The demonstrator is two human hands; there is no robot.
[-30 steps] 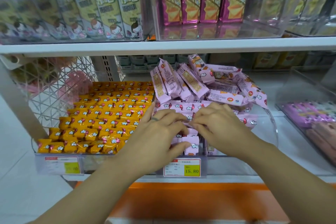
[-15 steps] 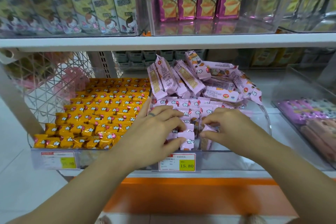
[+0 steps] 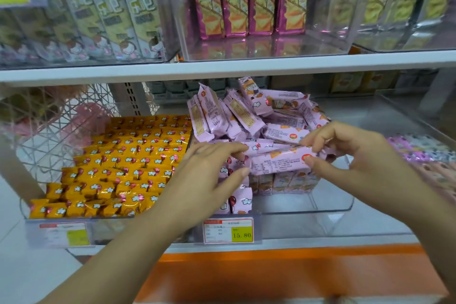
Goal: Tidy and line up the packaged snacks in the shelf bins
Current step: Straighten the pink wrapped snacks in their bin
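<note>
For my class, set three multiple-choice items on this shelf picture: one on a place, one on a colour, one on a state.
1. Where do the orange snack packs lie?
A. Just left of the clear bin of pink packs
B. On the upper shelf
C. On the floor

2. What colour is the snack pack pinched by the right hand?
A. Orange
B. Green
C. Pink

3. How do the pink packs at the back of that bin lie?
A. In flat, even rows
B. Heaped at odd angles
C. Standing in boxes

Answers:
1 A: the orange rows sit directly left of the pink ones.
2 C: its wrapper is pale pink with print.
3 B: they lean and cross over each other.
</note>
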